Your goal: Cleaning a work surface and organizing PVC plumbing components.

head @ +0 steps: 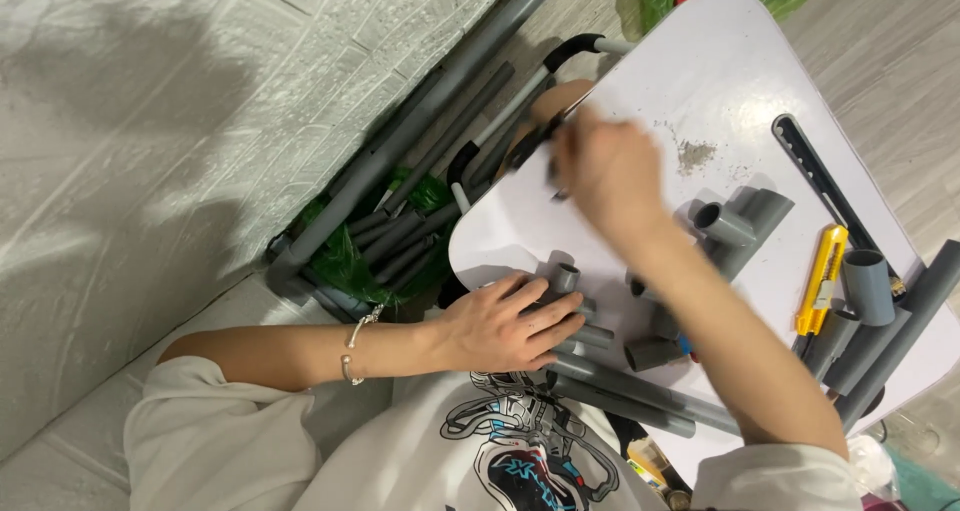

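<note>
My left hand [505, 323] lies flat over a grey pipe fitting [563, 279] near the white table's near edge, fingers wrapped on it. My right hand [600, 169] is raised over the table's far side, blurred by motion, closed on a thin dark tool [535, 141] that points left. Long grey pipes [640, 391] lie just under my left hand. A grey tee fitting [735, 226] rests right of my right forearm.
A yellow utility knife [822, 279], a short grey coupling [868, 286] and more grey pipes [895, 331] sit at the table's right. A black slotted strip [815, 176] lies beyond. Grey dust [695, 154] marks the white table [700, 61]. Pipes [400, 236] are piled on the floor by the wall.
</note>
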